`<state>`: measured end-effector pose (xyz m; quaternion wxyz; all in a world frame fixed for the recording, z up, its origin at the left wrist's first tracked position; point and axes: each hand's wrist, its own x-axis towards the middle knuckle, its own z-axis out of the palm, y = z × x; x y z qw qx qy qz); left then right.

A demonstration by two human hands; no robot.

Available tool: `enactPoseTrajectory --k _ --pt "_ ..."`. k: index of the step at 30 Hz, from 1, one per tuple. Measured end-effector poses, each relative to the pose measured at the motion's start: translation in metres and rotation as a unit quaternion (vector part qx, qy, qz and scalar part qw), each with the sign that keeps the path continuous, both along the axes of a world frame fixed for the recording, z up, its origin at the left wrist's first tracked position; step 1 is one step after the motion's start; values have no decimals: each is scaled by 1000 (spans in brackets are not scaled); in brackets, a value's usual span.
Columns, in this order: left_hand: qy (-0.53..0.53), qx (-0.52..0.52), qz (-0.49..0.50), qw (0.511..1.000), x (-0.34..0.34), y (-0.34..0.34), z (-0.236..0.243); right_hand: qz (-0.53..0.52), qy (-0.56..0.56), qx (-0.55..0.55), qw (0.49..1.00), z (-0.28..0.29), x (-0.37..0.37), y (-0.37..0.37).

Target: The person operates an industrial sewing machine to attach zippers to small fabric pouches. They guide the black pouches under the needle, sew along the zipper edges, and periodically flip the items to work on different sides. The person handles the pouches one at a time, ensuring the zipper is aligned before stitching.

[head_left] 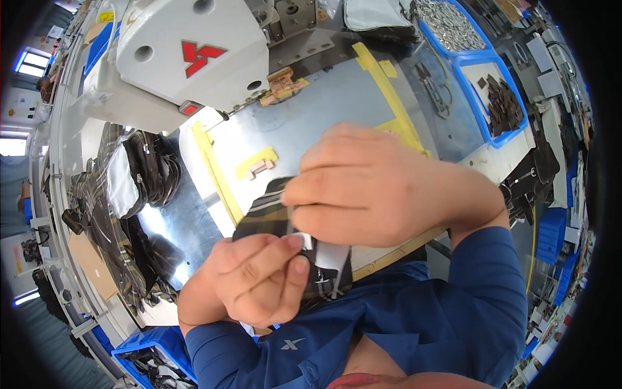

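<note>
Close to my body, both hands hold a dark fabric pouch (264, 219) with olive stripes and a pale lining, above the near edge of the worktable. My left hand (259, 279) pinches it low, thumb against the index finger, beside a small whitish piece (306, 241) whose kind I cannot make out. From the right, my right hand (366, 188) reaches across with its fingers curled over the pouch's upper edge, covering much of it. A metal zipper pull (320, 277) seems to hang on the pouch's near side.
A white sewing machine (188, 58) stands ahead over a metal plate edged with yellow tape (217, 175). Dark zipped pouches (152, 168) are stacked left. On the right lie thread snips (434, 91), a blue tray of metal fittings (453, 26) and brown pieces (502, 107) in another tray.
</note>
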<state>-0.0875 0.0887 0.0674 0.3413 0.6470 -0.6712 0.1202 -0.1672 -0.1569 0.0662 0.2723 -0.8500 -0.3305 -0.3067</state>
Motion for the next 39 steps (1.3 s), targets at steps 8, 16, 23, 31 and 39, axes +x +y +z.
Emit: enactPoseTrajectory --k 8,16,23,31,39 --pt "-32 -26 -17 999 15 -3 2 -9 -9 23 1000 -5 -3 5" --pt "-124 -30 -7 992 17 -7 6 -63 -131 14 989 -18 -1 12" --pt "220 -64 44 973 35 4 26 -33 -147 16 988 -14 -2 10" --pt "260 -51 5 964 37 0 19 -5 -133 17 991 -10 -5 8" --pt "58 -68 13 996 29 -2 18 -3 -124 18 992 -7 -6 14"
